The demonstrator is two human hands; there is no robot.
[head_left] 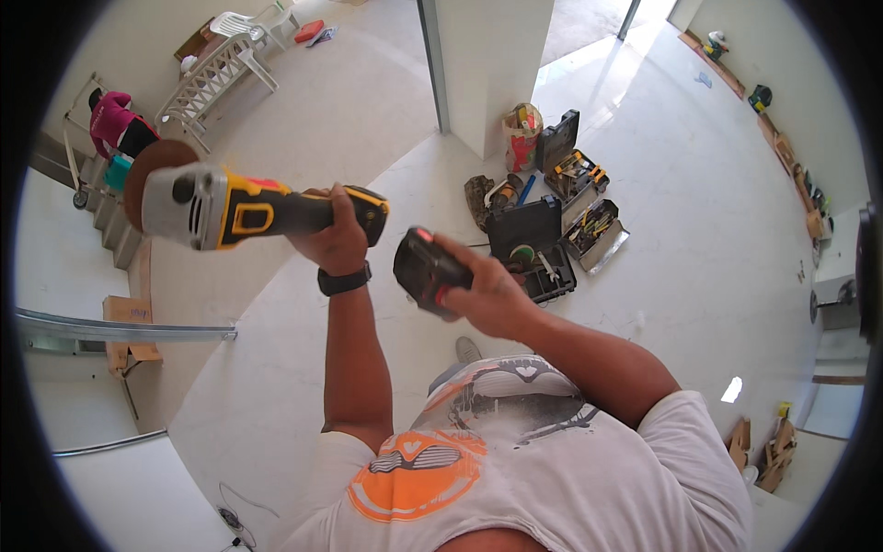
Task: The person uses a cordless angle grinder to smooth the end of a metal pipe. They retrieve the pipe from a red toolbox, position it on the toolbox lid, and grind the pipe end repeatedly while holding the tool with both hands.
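Note:
My left hand (335, 237) grips a yellow and black cordless angle grinder (258, 213) by the body, held up with its brown disc (152, 166) toward the left. In my right hand (489, 296) is a black battery pack (423, 267) with red details, held slightly apart from the grinder's rear end. Beyond the battery, open black tool cases (522, 223) lie on the white floor, with a metal toolbox (598, 237) of hand tools beside them.
A pillar (474, 64) stands behind a sack (522, 138) and more tools. Upper left are white plastic chairs (221, 83), stairs (120, 230) and a person in pink (120, 120). A metal rail (120, 324) and cardboard (129, 336) are left; boards (782, 152) line the right wall.

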